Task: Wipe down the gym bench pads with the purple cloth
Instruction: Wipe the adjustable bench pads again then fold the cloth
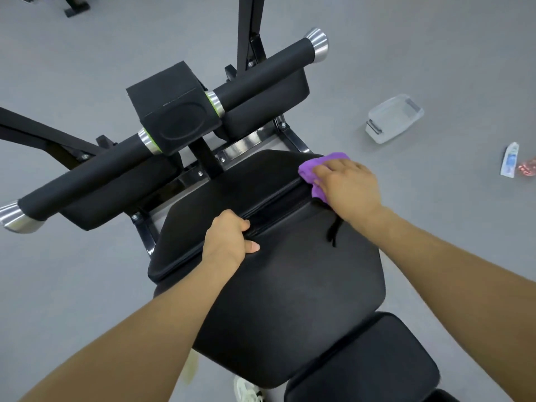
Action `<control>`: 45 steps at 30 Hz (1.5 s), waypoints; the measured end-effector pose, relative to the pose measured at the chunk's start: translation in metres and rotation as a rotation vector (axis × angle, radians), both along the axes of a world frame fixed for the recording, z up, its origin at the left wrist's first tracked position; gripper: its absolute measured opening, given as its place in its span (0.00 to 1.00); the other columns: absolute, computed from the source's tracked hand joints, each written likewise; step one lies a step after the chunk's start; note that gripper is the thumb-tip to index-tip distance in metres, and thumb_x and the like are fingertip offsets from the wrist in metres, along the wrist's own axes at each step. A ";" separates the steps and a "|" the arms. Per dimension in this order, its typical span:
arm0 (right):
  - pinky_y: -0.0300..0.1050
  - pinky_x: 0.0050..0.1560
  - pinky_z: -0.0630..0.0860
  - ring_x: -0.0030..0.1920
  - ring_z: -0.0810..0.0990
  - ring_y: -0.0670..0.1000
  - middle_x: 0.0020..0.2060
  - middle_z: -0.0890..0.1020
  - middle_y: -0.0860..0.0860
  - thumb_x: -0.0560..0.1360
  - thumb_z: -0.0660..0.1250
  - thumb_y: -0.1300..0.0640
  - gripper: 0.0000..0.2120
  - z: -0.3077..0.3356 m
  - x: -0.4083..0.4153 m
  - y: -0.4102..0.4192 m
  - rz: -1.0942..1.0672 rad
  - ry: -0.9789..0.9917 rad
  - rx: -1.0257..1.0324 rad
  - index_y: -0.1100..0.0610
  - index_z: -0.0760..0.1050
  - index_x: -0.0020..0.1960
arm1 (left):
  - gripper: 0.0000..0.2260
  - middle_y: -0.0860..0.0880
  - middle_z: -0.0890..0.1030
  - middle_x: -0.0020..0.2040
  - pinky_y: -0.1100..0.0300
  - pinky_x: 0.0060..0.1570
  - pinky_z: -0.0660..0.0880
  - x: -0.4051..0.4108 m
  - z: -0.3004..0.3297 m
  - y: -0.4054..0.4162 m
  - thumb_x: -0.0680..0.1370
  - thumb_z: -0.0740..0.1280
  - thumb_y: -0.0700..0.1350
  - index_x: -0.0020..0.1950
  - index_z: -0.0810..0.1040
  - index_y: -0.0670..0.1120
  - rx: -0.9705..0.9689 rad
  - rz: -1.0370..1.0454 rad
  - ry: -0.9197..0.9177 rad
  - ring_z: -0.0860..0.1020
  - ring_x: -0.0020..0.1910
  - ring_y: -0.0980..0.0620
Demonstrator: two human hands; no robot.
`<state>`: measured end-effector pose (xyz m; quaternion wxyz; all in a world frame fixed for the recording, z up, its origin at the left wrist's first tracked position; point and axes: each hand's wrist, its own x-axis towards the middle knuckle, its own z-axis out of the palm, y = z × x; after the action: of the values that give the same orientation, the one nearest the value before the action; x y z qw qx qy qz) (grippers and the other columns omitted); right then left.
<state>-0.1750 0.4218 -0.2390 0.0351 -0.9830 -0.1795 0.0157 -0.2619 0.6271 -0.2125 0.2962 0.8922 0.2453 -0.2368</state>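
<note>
Gym bench in black vinyl, seen from above, on a grey floor (435,68).

Upper pad (232,198) tilted, with its near edge lifted off the larger seat pad (290,300). A third pad (362,367) at the bottom right, just beside the seat pad.

Left hand (229,239) at the near edge of the upper pad, left of centre: fingers curled over the edge into the gap, thumb flat on the seat pad below. Clamped on the pad edge.

Right hand (348,181) at the far right corner of the upper pad, palm down, fingers nearly straight, pressing the purple cloth (319,172) onto the pad. Cloth bunched, showing beyond the fingertips and under the thumb side; rest hidden beneath the hand. Not gripped round, just pressed flat.

Black cord (333,230) hanging from the gap between the pads, below the right wrist.

Two foam roller bars (261,79) with chrome end caps across the far end of the bench, either side of a black block (174,120).

On the floor right of the bench, well apart from it: clear plastic container (393,117), and a small white tube (509,163) near the right frame edge.

White shoe (246,390) at the bottom, under the seat pad edge.
</note>
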 end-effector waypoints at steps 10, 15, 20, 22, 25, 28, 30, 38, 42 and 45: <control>0.40 0.37 0.73 0.38 0.81 0.52 0.35 0.80 0.48 0.67 0.61 0.52 0.10 -0.002 -0.029 0.023 0.323 -0.180 0.114 0.51 0.80 0.41 | 0.17 0.52 0.80 0.43 0.62 0.47 0.67 -0.002 0.001 -0.004 0.75 0.69 0.37 0.63 0.72 0.42 -0.008 0.057 -0.008 0.76 0.40 0.58; 0.49 0.45 0.73 0.42 0.80 0.58 0.38 0.80 0.55 0.63 0.75 0.61 0.11 0.002 0.011 -0.001 -0.007 -0.086 0.008 0.58 0.78 0.44 | 0.15 0.52 0.77 0.34 0.57 0.48 0.73 0.008 0.001 -0.004 0.76 0.69 0.39 0.61 0.72 0.41 -0.090 0.260 0.076 0.79 0.39 0.51; 0.47 0.44 0.74 0.41 0.79 0.57 0.37 0.79 0.54 0.67 0.64 0.59 0.06 0.007 -0.041 0.044 0.174 -0.062 0.187 0.56 0.79 0.42 | 0.17 0.44 0.80 0.52 0.57 0.48 0.71 0.009 0.001 -0.003 0.74 0.70 0.38 0.60 0.72 0.40 -0.092 0.240 0.089 0.78 0.43 0.48; 0.45 0.42 0.76 0.39 0.80 0.56 0.37 0.80 0.52 0.66 0.69 0.56 0.07 -0.004 -0.047 0.038 0.297 -0.107 0.258 0.55 0.79 0.44 | 0.16 0.44 0.81 0.52 0.55 0.51 0.72 0.010 0.000 -0.003 0.74 0.70 0.39 0.60 0.72 0.40 -0.101 0.262 0.097 0.79 0.51 0.45; 0.48 0.47 0.74 0.48 0.80 0.57 0.46 0.81 0.53 0.71 0.65 0.48 0.12 -0.008 -0.011 0.007 0.198 -0.088 0.129 0.53 0.79 0.51 | 0.15 0.49 0.78 0.42 0.56 0.52 0.73 0.009 -0.002 -0.004 0.75 0.69 0.39 0.60 0.71 0.40 -0.101 0.259 0.091 0.80 0.52 0.46; 0.50 0.46 0.69 0.52 0.75 0.60 0.49 0.78 0.58 0.75 0.65 0.54 0.11 -0.003 0.021 -0.008 -0.055 -0.045 0.035 0.59 0.75 0.54 | 0.15 0.50 0.77 0.44 0.57 0.48 0.71 0.007 -0.001 -0.003 0.74 0.70 0.39 0.59 0.72 0.41 -0.082 0.219 0.074 0.79 0.53 0.46; 0.49 0.44 0.68 0.49 0.75 0.59 0.45 0.77 0.57 0.75 0.64 0.57 0.04 0.002 0.022 0.001 -0.117 -0.023 0.065 0.57 0.75 0.48 | 0.16 0.47 0.79 0.49 0.58 0.47 0.70 0.006 0.002 -0.002 0.73 0.71 0.39 0.59 0.73 0.41 -0.074 0.199 0.066 0.79 0.51 0.46; 0.47 0.54 0.74 0.47 0.80 0.53 0.44 0.82 0.49 0.70 0.61 0.51 0.14 -0.010 -0.069 0.072 0.333 0.028 0.284 0.50 0.81 0.51 | 0.09 0.56 0.75 0.32 0.67 0.33 0.69 -0.003 -0.004 -0.001 0.75 0.67 0.37 0.55 0.75 0.40 -0.068 0.148 -0.022 0.74 0.27 0.62; 0.51 0.66 0.67 0.57 0.77 0.53 0.56 0.78 0.50 0.76 0.55 0.48 0.16 -0.026 -0.029 0.020 0.189 -0.081 0.172 0.48 0.79 0.56 | 0.20 0.51 0.78 0.46 0.60 0.53 0.72 0.003 0.001 -0.002 0.73 0.70 0.37 0.64 0.72 0.40 -0.077 0.169 0.024 0.79 0.51 0.49; 0.51 0.64 0.65 0.64 0.69 0.57 0.63 0.71 0.53 0.79 0.56 0.49 0.15 -0.014 0.007 -0.004 -0.126 0.100 0.180 0.49 0.75 0.62 | 0.18 0.44 0.80 0.53 0.59 0.53 0.72 0.003 0.002 -0.003 0.74 0.71 0.40 0.62 0.73 0.40 -0.013 0.128 0.026 0.80 0.51 0.46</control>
<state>-0.1675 0.4180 -0.2528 0.1330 -0.9832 -0.1161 0.0462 -0.2592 0.6243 -0.2105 0.3131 0.8696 0.3043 -0.2305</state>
